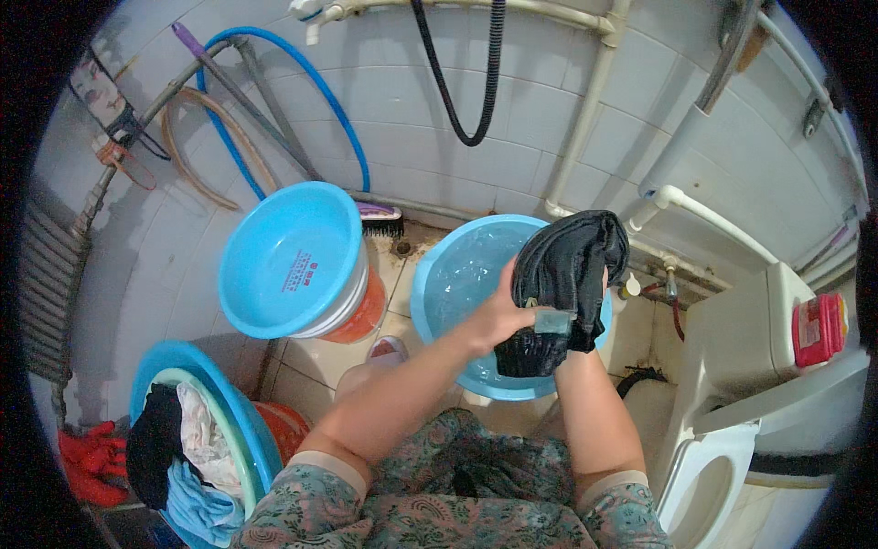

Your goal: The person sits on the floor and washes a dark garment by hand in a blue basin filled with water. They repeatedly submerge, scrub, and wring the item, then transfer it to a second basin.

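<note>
A bunched black garment is held up over a light-blue basin with water in it. My left hand grips the garment's left side, thumb on top and fingers mostly behind the cloth. At the thumb tip sits a pale green rectangular piece; whether it is soap or a patch, I cannot tell. My right hand holds the garment from behind and below, largely covered by it, with only a little skin showing at the right edge.
Left of the basin, a blue basin rests on an orange-and-white bucket. Nearer, a green basin of clothes sits inside a blue one. A brush lies by the wall. A toilet stands at right; red gloves hang left.
</note>
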The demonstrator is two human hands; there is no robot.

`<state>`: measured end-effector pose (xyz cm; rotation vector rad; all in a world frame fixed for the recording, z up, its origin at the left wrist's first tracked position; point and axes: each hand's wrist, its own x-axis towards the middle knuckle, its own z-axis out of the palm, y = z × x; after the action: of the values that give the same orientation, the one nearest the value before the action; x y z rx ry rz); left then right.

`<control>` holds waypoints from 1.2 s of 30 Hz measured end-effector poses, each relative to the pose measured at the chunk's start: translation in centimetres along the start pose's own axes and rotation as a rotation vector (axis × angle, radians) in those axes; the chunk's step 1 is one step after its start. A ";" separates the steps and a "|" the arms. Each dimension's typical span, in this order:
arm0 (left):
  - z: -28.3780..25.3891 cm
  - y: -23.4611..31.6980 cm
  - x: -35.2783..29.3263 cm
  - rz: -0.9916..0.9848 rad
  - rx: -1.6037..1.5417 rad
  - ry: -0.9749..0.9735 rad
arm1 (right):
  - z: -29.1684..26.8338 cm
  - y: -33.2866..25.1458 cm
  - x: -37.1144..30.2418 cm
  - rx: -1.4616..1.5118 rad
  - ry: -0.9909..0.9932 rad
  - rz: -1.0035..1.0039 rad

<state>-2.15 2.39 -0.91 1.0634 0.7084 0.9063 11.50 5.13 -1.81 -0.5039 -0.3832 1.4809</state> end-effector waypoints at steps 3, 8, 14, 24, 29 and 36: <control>0.6 -0.8 -0.3 -0.121 -0.222 0.124 | -0.5 -0.3 1.0 -0.060 -0.006 0.026; -1.5 -0.4 -0.5 -0.311 -0.725 0.001 | 4.3 -2.6 -1.8 -0.250 0.176 0.210; -3.8 0.1 -2.7 -0.254 -0.635 0.272 | 0.1 -5.9 0.4 -0.463 0.002 0.109; -2.3 2.8 -3.0 -0.493 -0.337 0.024 | -2.2 -10.0 1.2 -0.441 -0.206 0.055; -2.7 3.0 -1.8 -0.087 0.241 0.022 | -1.5 -8.3 1.1 -0.565 0.073 0.127; -0.6 2.6 -2.1 -0.050 0.958 0.227 | -2.3 -5.2 1.7 -0.693 0.317 0.152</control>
<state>-4.37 1.34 1.48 1.7770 1.4240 0.6336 17.22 6.51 -1.04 -1.3251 -0.6154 1.3583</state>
